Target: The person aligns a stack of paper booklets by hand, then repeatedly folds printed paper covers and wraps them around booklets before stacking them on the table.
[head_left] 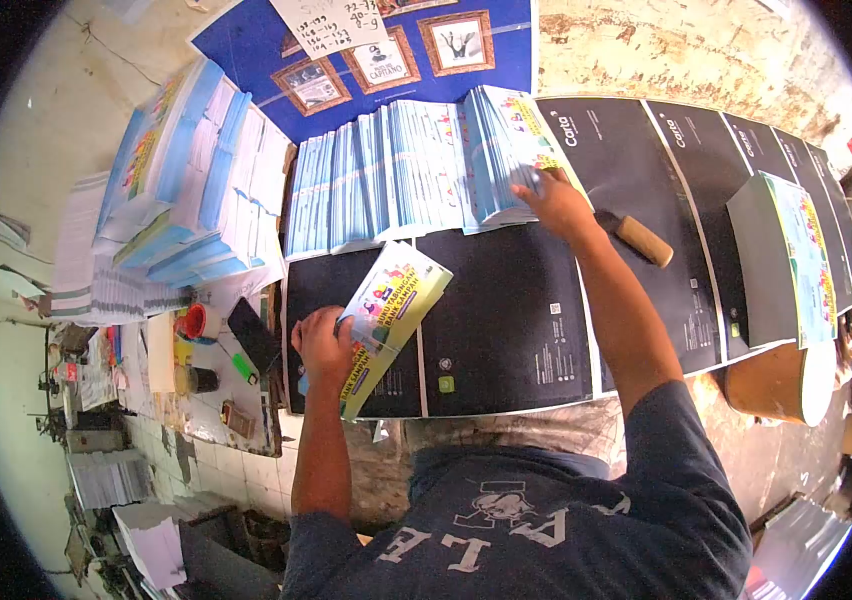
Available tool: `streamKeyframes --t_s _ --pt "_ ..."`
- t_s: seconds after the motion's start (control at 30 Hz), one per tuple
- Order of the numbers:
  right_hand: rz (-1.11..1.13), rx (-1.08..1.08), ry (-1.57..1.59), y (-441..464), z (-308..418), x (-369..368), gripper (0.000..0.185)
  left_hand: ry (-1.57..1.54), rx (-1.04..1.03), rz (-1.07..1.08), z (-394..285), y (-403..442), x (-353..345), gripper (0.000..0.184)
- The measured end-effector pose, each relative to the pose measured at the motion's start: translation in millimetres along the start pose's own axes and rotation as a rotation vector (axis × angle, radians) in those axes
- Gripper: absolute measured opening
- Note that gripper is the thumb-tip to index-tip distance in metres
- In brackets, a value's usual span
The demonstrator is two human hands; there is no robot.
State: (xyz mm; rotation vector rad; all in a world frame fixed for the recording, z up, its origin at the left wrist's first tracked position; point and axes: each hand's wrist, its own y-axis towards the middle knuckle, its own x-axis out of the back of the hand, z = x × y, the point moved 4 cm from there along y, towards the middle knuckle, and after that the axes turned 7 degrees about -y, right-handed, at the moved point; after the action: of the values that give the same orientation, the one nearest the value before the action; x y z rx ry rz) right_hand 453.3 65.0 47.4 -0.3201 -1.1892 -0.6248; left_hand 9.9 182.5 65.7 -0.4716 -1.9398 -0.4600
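Yellow booklet (391,315) touching left fingers (326,322); right fingers (526,194) at booklet row (386,180).

The left hand (324,342) hides part of the yellow-and-blue printed paper booklet (392,318). The top edge crops the white handwritten paper sheet (331,22); white print (560,352) on the black surface (501,290) is unreadably small.

Glossy paper booklets (398,305), wooden block (645,241), cloth shirt (566,500)

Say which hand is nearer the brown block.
Right. The right hand is at the row of booklets, just left of the brown block; the left hand is much farther left, at the yellow print.
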Motion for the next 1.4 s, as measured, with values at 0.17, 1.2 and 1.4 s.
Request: streamKeyframes --t_s 0.17,1.2,1.4 --pt "0.058 -0.102 0.473 -58 -2 42 0.070 -0.230 -0.633 -0.225 -117 -23 76 0.011" --pt "0.066 -0.160 1.290 -235 21 110 0.020 -0.680 -0.537 -0.227 -258 -39 57 0.059" --pt "0.076 -0.084 1.419 -238 38 107 0.023 -0.937 -0.261 0.332 -251 -40 21 0.021"
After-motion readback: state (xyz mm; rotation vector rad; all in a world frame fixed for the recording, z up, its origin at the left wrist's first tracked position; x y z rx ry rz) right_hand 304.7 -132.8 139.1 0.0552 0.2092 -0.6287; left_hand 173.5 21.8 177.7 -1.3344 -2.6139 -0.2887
